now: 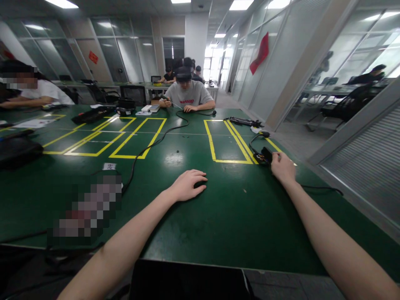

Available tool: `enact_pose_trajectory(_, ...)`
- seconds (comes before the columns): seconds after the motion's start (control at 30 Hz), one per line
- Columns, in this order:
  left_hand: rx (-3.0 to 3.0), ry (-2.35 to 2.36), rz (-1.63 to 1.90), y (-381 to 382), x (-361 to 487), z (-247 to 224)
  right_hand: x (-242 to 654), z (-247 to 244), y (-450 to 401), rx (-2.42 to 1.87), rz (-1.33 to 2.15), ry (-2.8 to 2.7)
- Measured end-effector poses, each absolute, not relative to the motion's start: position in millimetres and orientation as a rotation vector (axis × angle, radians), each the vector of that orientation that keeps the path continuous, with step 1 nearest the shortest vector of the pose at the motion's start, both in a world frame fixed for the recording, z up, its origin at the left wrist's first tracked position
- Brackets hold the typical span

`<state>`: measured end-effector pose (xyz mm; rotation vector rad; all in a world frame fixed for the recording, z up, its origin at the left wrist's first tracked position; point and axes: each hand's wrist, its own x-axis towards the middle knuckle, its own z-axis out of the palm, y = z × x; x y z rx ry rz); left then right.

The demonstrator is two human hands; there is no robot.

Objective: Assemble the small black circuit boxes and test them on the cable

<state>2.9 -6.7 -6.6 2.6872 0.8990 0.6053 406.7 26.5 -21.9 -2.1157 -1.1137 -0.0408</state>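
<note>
My left hand point(189, 186) lies on the green table point(218, 225), palm down, fingers stretched out with nothing in them. Over at the right edge of the table, my right hand point(283, 168) is closed on a small black casing point(266, 154), its fingers pinching the near right side. Small coloured parts, perhaps wires, show beside the casing on its left. A black cable with a plug point(265, 134) curves away behind it. The exact kind of the casing is hard to make out, and the fingertips are partly hidden behind it.
Yellow tape rectangles point(215, 146) mark the table. A black cable point(134, 164) crosses it. A blurred-out long item point(89, 206) lies at the left, and a folded black tripod-like item point(243, 121) at the far right. A co-worker point(189, 93) sits opposite holding a tool.
</note>
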Motion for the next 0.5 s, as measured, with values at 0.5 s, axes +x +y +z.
enact_pose_trajectory(0.5, 2.682, 0.89, 0.628, -5, 2, -9, 410, -23, 24, -2.084, -0.151, -1.371)
